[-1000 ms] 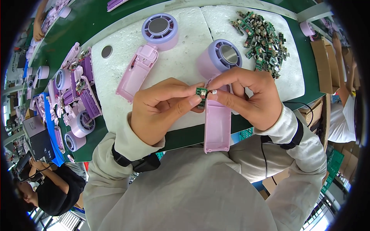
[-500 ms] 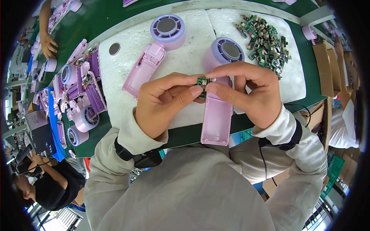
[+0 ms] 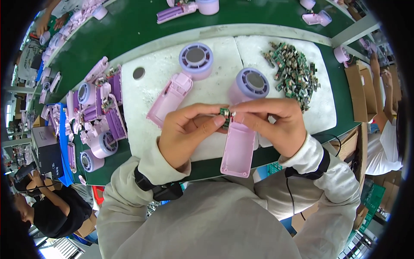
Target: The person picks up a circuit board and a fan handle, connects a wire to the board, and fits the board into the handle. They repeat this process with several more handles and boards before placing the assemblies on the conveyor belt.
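A small green circuit board [image 3: 224, 113] is pinched upright between the thumb and forefinger of my left hand [image 3: 186, 129]. Closed beside it, my right hand [image 3: 272, 123] pinches a small white connector [image 3: 233, 114] at the board's edge; whether it is plugged in I cannot tell. Beneath my right fingers lies an open pink handle shell [image 3: 238, 151], joined to a round head with a lilac ring [image 3: 252, 83]. My fingers cover the shell's upper end. To the left rests a second pink shell [image 3: 169, 98] with its own lilac-ringed head [image 3: 196, 59].
White foam sheets [image 3: 140, 99] cover the green bench [image 3: 142, 32]. A heap of circuit boards [image 3: 293, 71] sits at the right. Pink and purple housings [image 3: 97, 103] crowd the left side by a blue bin [image 3: 64, 146]. Cardboard boxes [image 3: 362, 93] stand right; other people work nearby.
The view has shifted, so the bench and its parts sit lower in the picture. Both hands keep their pinch around the board and connector, with only slight finger movement.
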`<move>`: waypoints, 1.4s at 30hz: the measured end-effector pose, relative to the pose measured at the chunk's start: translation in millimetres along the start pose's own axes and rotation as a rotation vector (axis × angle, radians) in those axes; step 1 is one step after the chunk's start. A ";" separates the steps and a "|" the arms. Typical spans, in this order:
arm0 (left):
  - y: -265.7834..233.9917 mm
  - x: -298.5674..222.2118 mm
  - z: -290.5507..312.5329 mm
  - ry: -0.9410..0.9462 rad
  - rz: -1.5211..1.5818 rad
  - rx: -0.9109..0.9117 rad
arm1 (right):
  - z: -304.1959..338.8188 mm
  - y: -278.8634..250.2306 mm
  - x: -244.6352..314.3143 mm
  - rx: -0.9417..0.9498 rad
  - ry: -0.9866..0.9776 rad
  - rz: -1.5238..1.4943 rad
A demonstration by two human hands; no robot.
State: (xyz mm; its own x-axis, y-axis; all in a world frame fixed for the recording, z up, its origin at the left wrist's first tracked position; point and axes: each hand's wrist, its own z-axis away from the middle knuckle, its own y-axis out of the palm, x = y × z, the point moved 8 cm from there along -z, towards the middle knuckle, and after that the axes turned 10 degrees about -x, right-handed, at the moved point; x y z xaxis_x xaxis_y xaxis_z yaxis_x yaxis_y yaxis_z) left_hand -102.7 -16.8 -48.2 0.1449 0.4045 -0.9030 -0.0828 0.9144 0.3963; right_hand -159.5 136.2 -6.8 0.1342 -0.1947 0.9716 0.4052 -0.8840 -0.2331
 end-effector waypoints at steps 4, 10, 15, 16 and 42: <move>-0.7 0.1 0.7 -0.005 -0.055 -0.012 | 1.1 1.0 1.7 -0.037 -0.031 -0.046; 3.7 -4.5 6.1 0.064 -0.080 0.026 | 2.3 6.4 14.1 0.109 -0.196 0.044; 1.6 -3.6 5.9 0.082 -0.228 -0.025 | 1.8 5.8 7.3 0.210 -0.187 0.147; -1.4 -5.4 6.7 0.130 -0.266 -0.050 | 1.0 2.6 8.7 0.196 -0.188 0.156; 2.4 -6.1 6.4 0.188 -0.241 -0.119 | 5.3 1.0 40.9 -0.099 -0.606 0.473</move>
State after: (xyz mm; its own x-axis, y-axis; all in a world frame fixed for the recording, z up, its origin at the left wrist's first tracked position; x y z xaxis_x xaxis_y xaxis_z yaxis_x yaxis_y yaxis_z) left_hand -97.5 -17.0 -40.7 -0.0093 0.1562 -0.9877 -0.1847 0.9705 0.1552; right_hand -148.8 129.6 32.5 0.7559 -0.3198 0.5712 0.1023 -0.8041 -0.5856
